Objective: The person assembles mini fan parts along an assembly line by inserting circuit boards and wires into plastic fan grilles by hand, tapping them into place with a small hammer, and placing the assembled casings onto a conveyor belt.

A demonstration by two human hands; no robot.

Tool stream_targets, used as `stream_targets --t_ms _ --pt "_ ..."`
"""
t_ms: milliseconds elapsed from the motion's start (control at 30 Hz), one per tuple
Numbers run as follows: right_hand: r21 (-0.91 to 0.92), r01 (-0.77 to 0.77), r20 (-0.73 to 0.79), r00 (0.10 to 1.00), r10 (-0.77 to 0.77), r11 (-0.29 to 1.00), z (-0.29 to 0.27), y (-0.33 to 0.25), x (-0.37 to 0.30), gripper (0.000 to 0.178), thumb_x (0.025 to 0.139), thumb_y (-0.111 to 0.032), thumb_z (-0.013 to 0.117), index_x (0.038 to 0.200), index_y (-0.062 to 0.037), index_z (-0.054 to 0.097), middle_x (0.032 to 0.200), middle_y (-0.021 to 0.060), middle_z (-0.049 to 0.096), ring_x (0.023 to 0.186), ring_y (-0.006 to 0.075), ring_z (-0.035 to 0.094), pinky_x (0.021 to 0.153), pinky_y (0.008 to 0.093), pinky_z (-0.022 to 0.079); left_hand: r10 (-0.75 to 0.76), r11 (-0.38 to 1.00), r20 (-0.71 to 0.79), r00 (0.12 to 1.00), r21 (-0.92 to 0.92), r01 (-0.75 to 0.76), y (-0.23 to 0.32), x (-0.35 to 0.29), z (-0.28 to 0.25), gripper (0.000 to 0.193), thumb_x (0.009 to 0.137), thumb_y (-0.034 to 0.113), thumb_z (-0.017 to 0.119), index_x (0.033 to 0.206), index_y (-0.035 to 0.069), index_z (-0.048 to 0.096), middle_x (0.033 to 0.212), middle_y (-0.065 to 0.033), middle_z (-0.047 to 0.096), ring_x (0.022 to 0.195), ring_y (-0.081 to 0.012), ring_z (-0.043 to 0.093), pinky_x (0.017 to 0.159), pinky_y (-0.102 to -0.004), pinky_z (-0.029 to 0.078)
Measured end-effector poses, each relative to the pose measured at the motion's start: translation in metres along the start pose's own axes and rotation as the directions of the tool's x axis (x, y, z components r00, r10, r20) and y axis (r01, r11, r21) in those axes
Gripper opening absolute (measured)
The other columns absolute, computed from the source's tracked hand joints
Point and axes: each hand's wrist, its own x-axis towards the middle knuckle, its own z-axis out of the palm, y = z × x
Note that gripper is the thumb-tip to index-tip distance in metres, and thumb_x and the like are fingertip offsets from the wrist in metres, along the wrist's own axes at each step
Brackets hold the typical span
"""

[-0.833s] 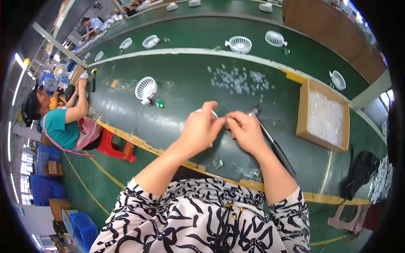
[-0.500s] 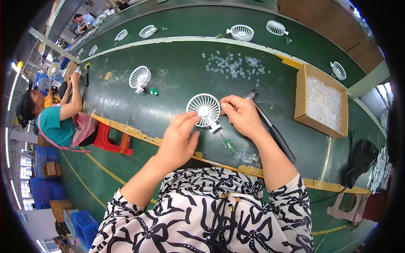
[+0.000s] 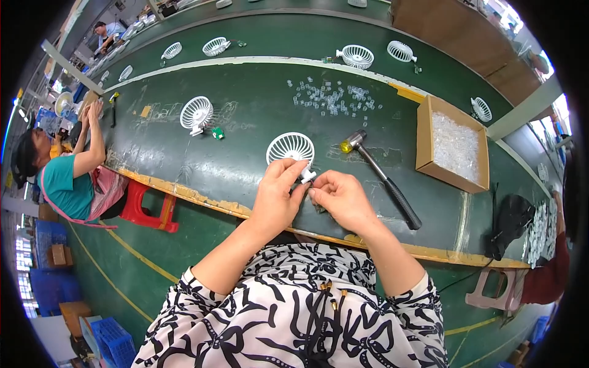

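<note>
A round white fan grille [image 3: 290, 145] with radial ribs lies on the green worktable in front of me. My left hand [image 3: 277, 195] is closed on its lower edge, thumb and fingers at the short neck [image 3: 307, 176]. Close by on the right, my right hand [image 3: 342, 200] has thumb and forefinger pinched together at the end of the neck. What lies between those fingertips is too small to make out. The green circuit board seen earlier at the neck is hidden by my hands. A hammer [image 3: 388, 183] with a yellow face and black grip lies to the right.
Small clear plastic pieces [image 3: 334, 98] are scattered at the far middle. A cardboard box [image 3: 423, 138] of clear pieces stands right. Another white fan grille [image 3: 196, 114] with a green board [image 3: 218, 133] lies left. More grilles [image 3: 358, 56] sit on the far belt. A co-worker [image 3: 67, 178] sits left.
My left hand has moved from the grille's face to its neck and closed. My right hand has come down from the grille's right rim to the neck. The view has shifted slightly.
</note>
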Motion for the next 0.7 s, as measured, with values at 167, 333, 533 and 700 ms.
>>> stream_targets --t_ms 167,333,533,700 --pt "-0.100 0.087 -0.128 0.987 -0.100 0.991 0.008 -0.029 -0.013 0.011 0.091 -0.007 0.069 0.095 0.0028 0.069 0.078 0.0026 0.068 0.071 0.0079 0.060 0.064 0.0254 0.049 0.318 0.902 -0.035 0.947 0.320 -0.291 0.000 0.010 -0.017 0.038 0.080 -0.002 0.074 0.118 0.003 0.066 0.110 -0.0134 0.067 0.087 -0.0252 0.065 0.069 -0.0335 0.052" --pt "-0.432 0.404 -0.150 0.849 -0.506 0.806 0.001 -0.052 -0.020 0.007 0.087 -0.004 0.069 0.093 0.0015 0.070 0.075 0.0081 0.067 0.067 0.0177 0.059 0.064 0.0315 0.047 0.312 0.923 0.002 0.950 0.234 -0.304 0.012 0.017 -0.035 0.027 0.084 0.003 0.074 0.111 0.002 0.069 0.106 -0.0123 0.067 0.087 -0.0226 0.063 0.074 -0.0305 0.049" --pt "-0.573 0.500 -0.050 0.770 -0.636 0.649 -0.008 -0.064 -0.020 0.005 0.084 -0.006 0.069 0.088 -0.0039 0.071 0.073 0.0091 0.062 0.071 0.0285 0.059 0.064 0.0396 0.048 -0.137 0.910 0.168 0.976 -0.369 0.191 0.013 0.012 -0.037 0.016 0.093 0.012 0.069 0.101 -0.002 0.072 0.094 -0.0063 0.066 0.087 -0.0140 0.060 0.073 -0.0267 0.046" --pt "-0.596 0.506 -0.008 0.773 -0.635 0.624 -0.014 -0.062 -0.019 0.007 0.080 0.001 0.071 0.086 -0.0009 0.069 0.072 0.0098 0.063 0.067 0.0281 0.058 0.062 0.0385 0.047 -0.358 0.527 0.384 0.851 -0.669 0.524 0.001 0.009 -0.031 0.019 0.097 0.015 0.065 0.096 -0.003 0.073 0.091 -0.0023 0.065 0.084 -0.0100 0.061 0.074 -0.0250 0.049"
